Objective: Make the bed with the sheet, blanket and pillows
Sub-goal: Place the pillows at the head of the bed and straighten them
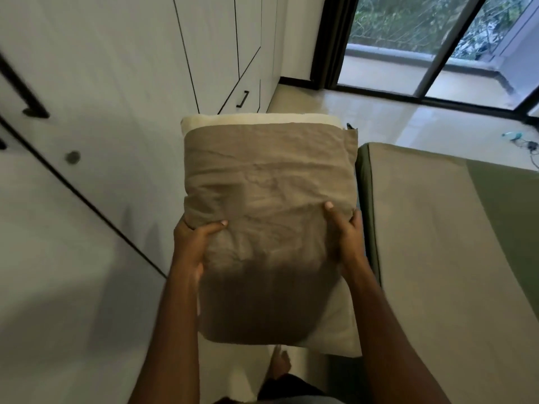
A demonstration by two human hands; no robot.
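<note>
Pillow [262,119] in a wrinkled taupe pillowcase [268,182], held up in front of the person, over the strip of floor [364,112] between the white wardrobe [116,83] and the bed [368,205]. White filling shows past the cover at the far end and at the near right corner. Both hands have hold of it at the near half: the left hand [194,243] clasps the left edge with its thumb laid across the top, the right hand [345,231] clasps the right edge with thumb on top and fingers curled round the side. A smooth sheet [423,243] in taupe and green bands covers the bed. A bare foot [280,363] stands below the pillow, and a glass sliding door [408,39] closes the far end of the room
</note>
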